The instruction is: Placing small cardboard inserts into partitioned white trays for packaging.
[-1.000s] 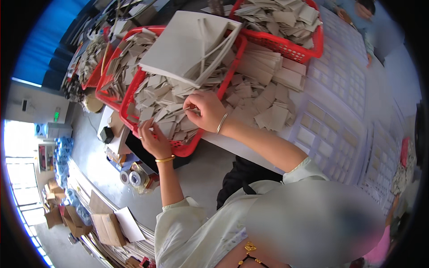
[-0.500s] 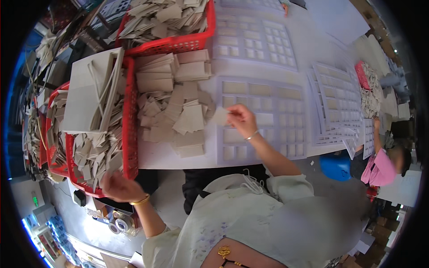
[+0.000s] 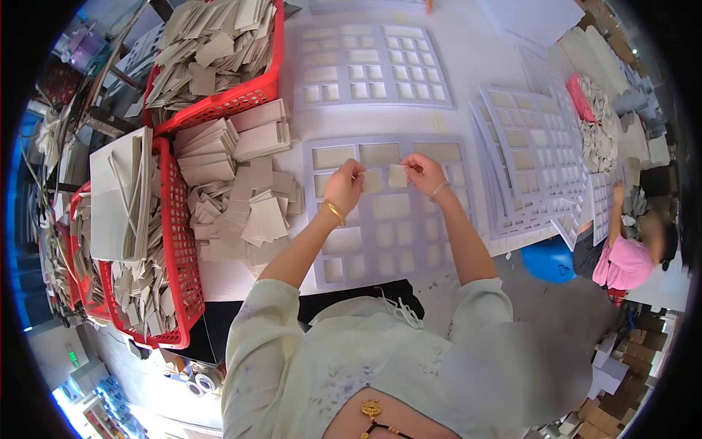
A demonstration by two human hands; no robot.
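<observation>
A white frame [image 3: 420,199] divided into many rectangular compartments lies on the table before me. Over its upper middle, my right hand [image 3: 425,176] pinches a small beige cardboard piece [image 3: 398,175] between thumb and fingertips. Close by on the left, my left hand [image 3: 344,190] has its fingers closed at the edge of another small cardboard piece [image 3: 372,181]. The two pieces are a short gap apart. Whether either one touches the frame I cannot tell. Piles of loose cardboard pieces [image 3: 265,221] lie left of the frame.
Red perforated baskets [image 3: 183,252] full of cardboard pieces stand at the left, one topped with large grey boards [image 3: 121,194]. Another divided frame [image 3: 373,66] lies farther back. Stacked frames [image 3: 530,143] sit at right, near a person in pink [image 3: 621,263].
My left hand has moved from beside the red basket to over the frame. The right hand still holds its piece, now near the left hand. The view has shifted.
</observation>
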